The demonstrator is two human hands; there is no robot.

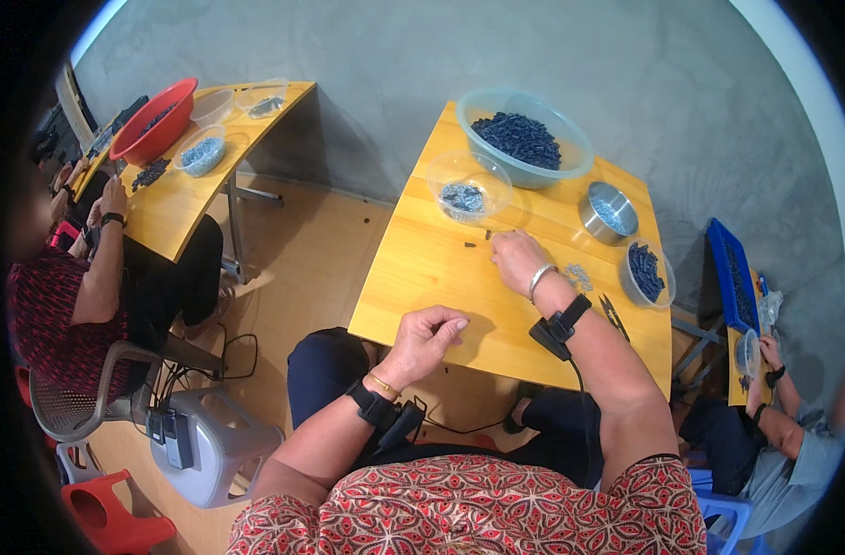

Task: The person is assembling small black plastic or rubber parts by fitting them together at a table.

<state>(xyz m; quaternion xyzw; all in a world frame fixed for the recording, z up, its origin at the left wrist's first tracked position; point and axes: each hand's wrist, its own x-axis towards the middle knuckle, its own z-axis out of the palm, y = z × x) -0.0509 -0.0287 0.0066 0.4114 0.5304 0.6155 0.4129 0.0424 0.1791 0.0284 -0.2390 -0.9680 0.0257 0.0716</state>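
My left hand [426, 344] is closed near the front left edge of the yellow table [413, 268], thumb pressed to the bent forefinger. Whatever lies between them is too small or hidden. Further forward, my right hand [519, 259] rests on the tabletop with its fingers bent down together. Their tips are hidden, beside one small dark piece [488, 234]. Another dark piece [470, 245] lies just left of it. By my right wrist is a scatter of small pale pieces [579, 276]. Dark tweezers [614, 316] lie on the right, next to my forearm.
A pale blue basin [570, 166] of dark blue pieces stands at the back. Before it is a clear bowl [441, 176]; rightward, a steel bowl [596, 222] and a clear tub [667, 294]. People sit at tables on both sides. A grey stool [214, 444] stands lower left.
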